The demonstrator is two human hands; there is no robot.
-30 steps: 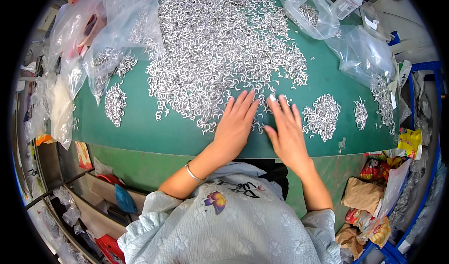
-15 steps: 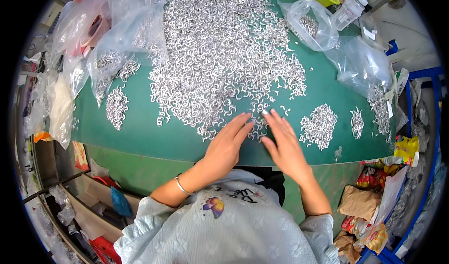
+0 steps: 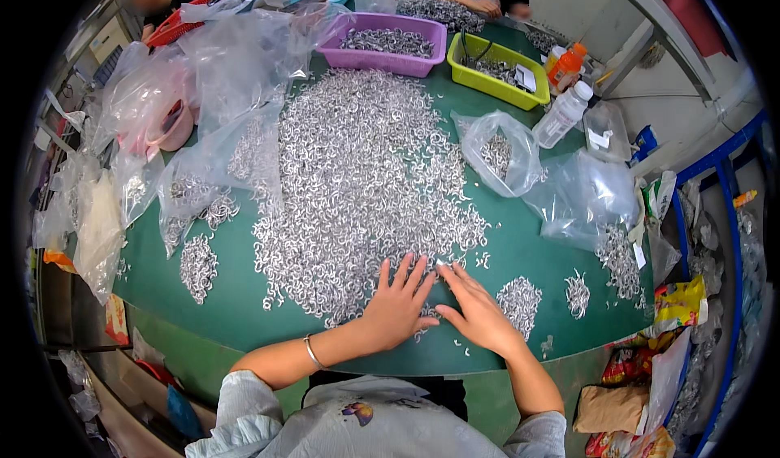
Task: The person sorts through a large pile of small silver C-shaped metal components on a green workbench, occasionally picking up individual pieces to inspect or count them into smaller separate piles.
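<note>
1. The green tabletop (image 3: 154, 287) is the biggest thing, spread under and around both grips.
2. Next comes the big heap of little curved silver bits (image 3: 357, 182). It starts at the fingertips of both grips and goes far ahead of them.
3. The pile of clear bags (image 3: 244, 60) sits far ahead of the left grip, off to its left.
4. The purple tub (image 3: 382, 62) is far ahead of the left grip, with silver bits inside.
5. The lime-green tub (image 3: 494, 89) is far ahead of the right grip.
6. The left grip (image 3: 396, 310) has its fingers spread apart at the heap's near edge, not closed on anything.
7. The right grip (image 3: 479, 316) is just beside it, its thumb apart from its fingers, also not closed.
8. A small pile (image 3: 520, 304) of bits is just right of the right grip.
9. A thin bracelet (image 3: 312, 351) is on the wrist behind the left grip.
</note>
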